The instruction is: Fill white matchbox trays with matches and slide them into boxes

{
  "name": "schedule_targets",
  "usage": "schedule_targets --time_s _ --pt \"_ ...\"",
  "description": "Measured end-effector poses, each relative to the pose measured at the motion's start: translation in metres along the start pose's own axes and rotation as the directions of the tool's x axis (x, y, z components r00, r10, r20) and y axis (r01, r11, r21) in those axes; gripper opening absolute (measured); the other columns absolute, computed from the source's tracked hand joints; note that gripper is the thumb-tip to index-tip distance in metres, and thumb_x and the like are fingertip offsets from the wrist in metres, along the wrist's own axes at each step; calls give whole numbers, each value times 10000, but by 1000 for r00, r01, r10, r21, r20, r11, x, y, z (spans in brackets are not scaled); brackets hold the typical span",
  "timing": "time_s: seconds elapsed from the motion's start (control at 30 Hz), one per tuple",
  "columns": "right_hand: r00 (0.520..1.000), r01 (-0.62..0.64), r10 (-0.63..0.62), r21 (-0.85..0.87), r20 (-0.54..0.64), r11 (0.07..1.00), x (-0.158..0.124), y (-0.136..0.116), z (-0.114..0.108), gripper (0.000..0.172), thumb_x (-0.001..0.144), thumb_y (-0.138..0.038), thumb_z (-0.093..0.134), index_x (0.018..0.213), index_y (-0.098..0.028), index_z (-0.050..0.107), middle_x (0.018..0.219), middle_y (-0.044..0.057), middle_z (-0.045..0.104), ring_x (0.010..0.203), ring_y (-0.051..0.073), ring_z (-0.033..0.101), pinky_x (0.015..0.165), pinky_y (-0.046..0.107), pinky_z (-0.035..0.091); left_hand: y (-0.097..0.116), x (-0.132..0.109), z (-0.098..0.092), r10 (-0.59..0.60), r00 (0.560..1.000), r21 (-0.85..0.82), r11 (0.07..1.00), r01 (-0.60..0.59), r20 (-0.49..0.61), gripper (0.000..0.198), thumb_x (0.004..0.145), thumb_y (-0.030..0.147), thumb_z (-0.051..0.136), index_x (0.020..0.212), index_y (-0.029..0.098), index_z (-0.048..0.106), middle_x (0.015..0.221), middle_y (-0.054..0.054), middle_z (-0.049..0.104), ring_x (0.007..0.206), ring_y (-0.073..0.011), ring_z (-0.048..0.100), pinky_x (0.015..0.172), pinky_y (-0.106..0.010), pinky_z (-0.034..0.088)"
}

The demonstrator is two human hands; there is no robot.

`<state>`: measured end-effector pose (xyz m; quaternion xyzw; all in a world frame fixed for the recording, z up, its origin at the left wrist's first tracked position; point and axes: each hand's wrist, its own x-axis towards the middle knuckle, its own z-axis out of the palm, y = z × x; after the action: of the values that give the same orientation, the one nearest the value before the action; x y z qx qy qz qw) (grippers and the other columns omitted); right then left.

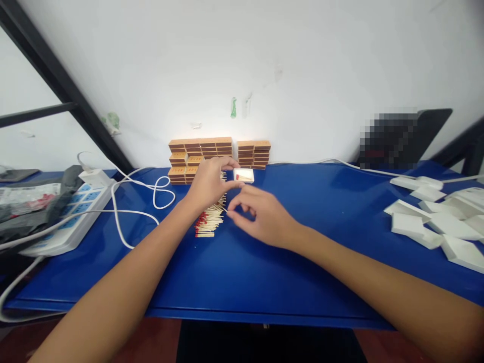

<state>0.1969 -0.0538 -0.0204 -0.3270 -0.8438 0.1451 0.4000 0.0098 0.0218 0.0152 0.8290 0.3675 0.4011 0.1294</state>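
A pile of red-tipped matches (208, 222) lies on the blue table (264, 272). My left hand (209, 182) hovers over the pile, fingers curled, thumb and forefinger meeting beside a small open white matchbox tray (244, 175) that holds a few matches. My right hand (260, 214) is just right of the pile, its fingertips pinched on a single match at the pile's edge. Behind them, closed brown matchboxes (200, 154) are stacked against the wall, with a second smaller stack (253, 154) to their right.
A white power strip (71, 214) with looping white cables (143, 201) sits at the left. Several white folded box parts (438, 217) lie at the right. A dark bag (30, 206) rests far left, a black object at the back right.
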Motion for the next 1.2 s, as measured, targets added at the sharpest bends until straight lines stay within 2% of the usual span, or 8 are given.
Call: schedule_targets --time_s 0.13,0.2,0.57,0.73,0.9,1.0,1.1,1.2 --pt "972 -47 28 77 232 996 -3 -26 20 39 969 -241 743 977 -204 734 964 20 644 807 150 603 743 291 465 1 1 -4 5 1000 10 1000 -5 -27 335 764 288 957 995 214 727 1091 -51 815 1054 -270 784 958 -444 634" --pt "956 -73 51 66 288 995 -3 -33 25 37 986 -237 736 988 -201 730 1020 33 664 851 161 621 765 301 472 2 1 -4 8 999 6 1000 -8 -35 327 770 286 955 993 216 725 1090 -49 814 1047 -265 784 967 -446 631" --pt "949 -121 111 17 295 992 -3 -33 32 62 1002 -169 677 963 -201 712 978 20 658 786 146 586 723 293 434 3 1 -4 16 999 51 999 -14 -39 346 782 321 951 1025 202 734 1086 -62 813 1039 -264 782 972 -450 626" --pt "929 -125 129 -33 346 992 -2 -34 32 96 1045 -187 637 961 -199 682 1029 38 695 871 173 642 754 304 450 2 1 -5 29 999 71 997 -27 -28 324 786 301 947 1009 217 728 1077 -44 815 1037 -260 786 955 -433 627" --pt "916 -84 115 -96 385 992 -4 -30 20 94 1077 -216 606 1018 -180 671 1078 62 693 878 185 650 775 323 469 -3 0 -2 21 1000 161 987 -20 -5 378 750 295 976 1029 215 735 1101 -52 815 1041 -278 776 957 -466 589" --pt "918 -72 97 -77 386 994 -6 -27 13 104 1078 -228 611 1009 -181 672 1067 54 685 847 173 636 772 320 469 -5 0 -1 27 1000 203 979 -30 16 406 732 326 991 1032 224 738 1088 -49 813 1054 -286 758 952 -473 558" --pt "918 -55 53 -6 392 998 -6 -29 14 99 1075 -255 628 1014 -196 679 1062 39 688 877 170 644 781 315 469 -5 0 -1 30 999 213 977 -34 23 411 722 343 998 1016 228 736 1077 -47 812 1038 -288 750 959 -471 534" --pt "910 -32 32 -6 414 999 -6 -32 20 103 1077 -260 627 1026 -194 687 1063 42 695 933 187 657 797 326 464 -6 1 -2 37 999 226 973 -41 21 410 725 343 996 1020 228 735 1084 -46 813 1019 -286 748 964 -468 519"
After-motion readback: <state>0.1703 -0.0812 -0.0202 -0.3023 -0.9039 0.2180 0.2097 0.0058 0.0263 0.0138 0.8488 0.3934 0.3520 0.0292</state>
